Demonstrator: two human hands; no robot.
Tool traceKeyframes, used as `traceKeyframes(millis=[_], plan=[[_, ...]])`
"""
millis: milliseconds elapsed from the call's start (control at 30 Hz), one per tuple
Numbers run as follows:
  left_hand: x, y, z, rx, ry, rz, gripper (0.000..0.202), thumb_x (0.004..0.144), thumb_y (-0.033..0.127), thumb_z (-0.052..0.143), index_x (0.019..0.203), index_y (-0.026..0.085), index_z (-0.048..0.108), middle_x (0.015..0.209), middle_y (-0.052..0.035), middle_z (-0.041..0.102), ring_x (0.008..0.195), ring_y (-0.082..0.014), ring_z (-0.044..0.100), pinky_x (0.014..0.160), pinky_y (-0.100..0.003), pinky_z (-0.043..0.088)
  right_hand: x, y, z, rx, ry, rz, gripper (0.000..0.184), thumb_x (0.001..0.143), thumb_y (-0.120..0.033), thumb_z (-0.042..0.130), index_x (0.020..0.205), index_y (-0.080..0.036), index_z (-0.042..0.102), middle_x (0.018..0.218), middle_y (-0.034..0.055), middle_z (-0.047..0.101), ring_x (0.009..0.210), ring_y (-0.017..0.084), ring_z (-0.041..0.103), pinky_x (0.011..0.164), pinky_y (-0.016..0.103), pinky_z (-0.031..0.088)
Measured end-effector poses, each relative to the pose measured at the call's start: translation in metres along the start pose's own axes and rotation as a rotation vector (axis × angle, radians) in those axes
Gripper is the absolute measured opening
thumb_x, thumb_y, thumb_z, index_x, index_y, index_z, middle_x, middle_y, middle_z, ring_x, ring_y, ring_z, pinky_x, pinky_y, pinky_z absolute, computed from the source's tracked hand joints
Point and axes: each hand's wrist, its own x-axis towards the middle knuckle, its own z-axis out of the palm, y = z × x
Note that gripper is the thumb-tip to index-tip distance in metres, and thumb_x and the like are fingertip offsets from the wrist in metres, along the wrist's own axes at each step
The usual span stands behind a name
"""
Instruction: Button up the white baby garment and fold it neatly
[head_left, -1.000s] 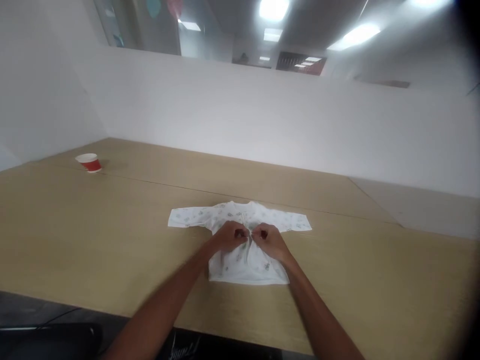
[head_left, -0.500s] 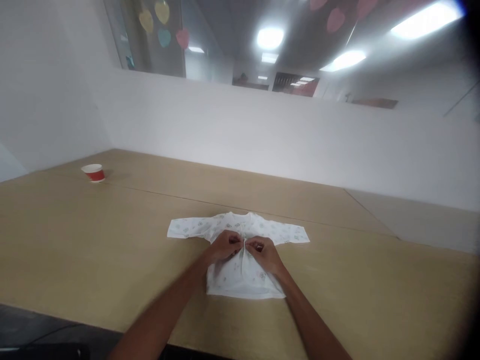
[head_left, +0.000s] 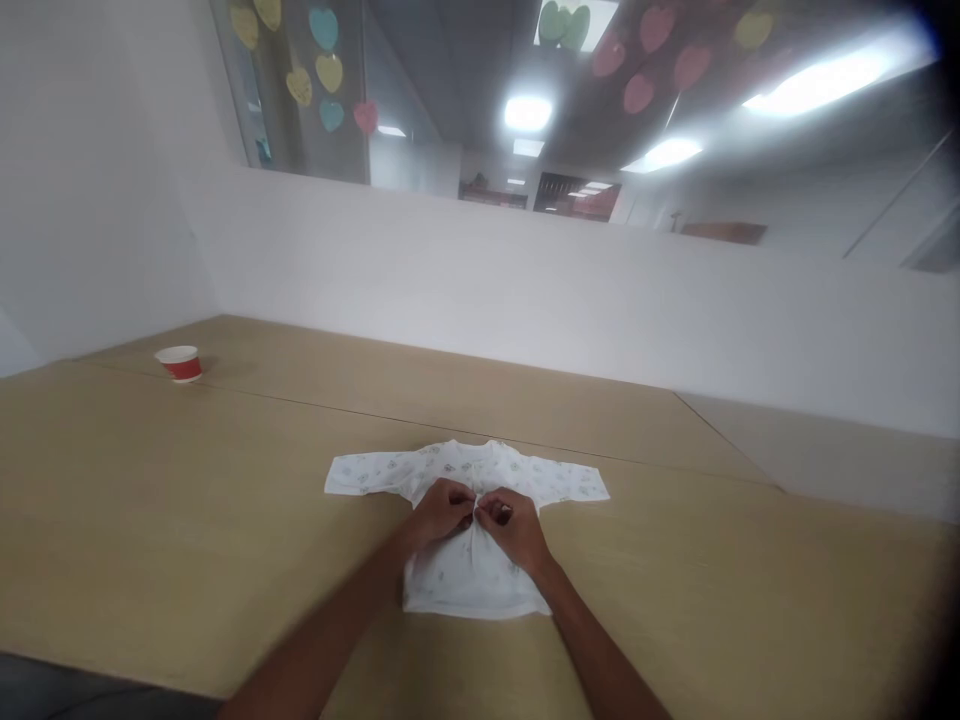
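Note:
A small white baby shirt point(head_left: 465, 580) with a faint green print lies flat on the wooden table point(head_left: 150, 500), sleeves spread to both sides. My left hand point(head_left: 441, 509) and my right hand point(head_left: 510, 528) meet at the middle of its front. Both are closed in a pinch on the shirt's front opening, fingertips almost touching each other. What exactly sits between the fingertips is too small to make out.
A red paper cup point(head_left: 180, 363) with a white rim stands far off at the table's back left. A low white partition wall point(head_left: 525, 290) runs behind the table. A lighter tabletop point(head_left: 840, 460) adjoins at the right.
My two hands have drawn closer together at the shirt's front, pulling its edges toward each other. The head camera has tilted upward, so everything sits lower in view.

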Motion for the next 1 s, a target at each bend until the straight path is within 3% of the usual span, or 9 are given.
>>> traceKeyframes(millis=[200, 433, 600, 733, 1000], plan=[[-0.001, 0.004, -0.002, 0.035, -0.004, 0.037, 0.035, 0.093, 0.041, 0.065, 0.077, 0.01, 0.062, 0.069, -0.0033, 0.057, 0.063, -0.0158, 0.056, 0.061, -0.026, 0.045, 0.0, -0.002, 0.0, -0.002, -0.021, 0.003, 0.017, 0.085, -0.031, 0.064, 0.085, -0.016, 0.071, 0.078, 0.0029, 0.063, 0.067, 0.016, 0.058, 0.062, 0.023, 0.045], [-0.004, 0.01, 0.003, 0.185, 0.121, 0.032, 0.016, 0.09, 0.009, 0.062, 0.074, 0.009, 0.06, 0.066, -0.0004, 0.056, 0.061, -0.0144, 0.054, 0.059, -0.023, 0.043, -0.001, -0.001, -0.001, 0.0, -0.062, -0.002, 0.022, 0.089, -0.031, 0.057, 0.086, -0.014, 0.07, 0.073, 0.0023, 0.061, 0.064, 0.015, 0.056, 0.058, 0.021, 0.042], [-0.005, 0.01, 0.002, 0.194, 0.092, 0.032, 0.011, 0.087, 0.009, 0.067, 0.077, 0.008, 0.063, 0.069, -0.0008, 0.057, 0.066, -0.0157, 0.057, 0.058, -0.022, 0.043, -0.001, 0.002, 0.002, -0.007, -0.029, -0.035, 0.018, 0.087, -0.028, 0.054, 0.085, -0.013, 0.065, 0.071, 0.0015, 0.059, 0.062, 0.014, 0.054, 0.057, 0.02, 0.042], [-0.003, 0.002, 0.002, 0.16, 0.062, 0.062, 0.007, 0.084, 0.003, 0.066, 0.079, 0.008, 0.064, 0.072, -0.0007, 0.059, 0.072, -0.0174, 0.059, 0.064, -0.024, 0.048, -0.001, 0.004, 0.006, 0.017, 0.018, -0.034, 0.018, 0.088, -0.029, 0.055, 0.093, -0.013, 0.061, 0.078, 0.0028, 0.061, 0.065, 0.015, 0.057, 0.059, 0.02, 0.046], [-0.003, -0.003, 0.008, 0.124, 0.185, 0.046, 0.016, 0.082, -0.006, 0.063, 0.087, 0.008, 0.065, 0.082, -0.0027, 0.063, 0.08, -0.0188, 0.062, 0.076, -0.032, 0.053, -0.002, 0.002, 0.008, -0.009, 0.027, -0.065, 0.016, 0.088, -0.028, 0.054, 0.086, -0.013, 0.06, 0.074, 0.002, 0.057, 0.063, 0.013, 0.052, 0.058, 0.019, 0.042]])
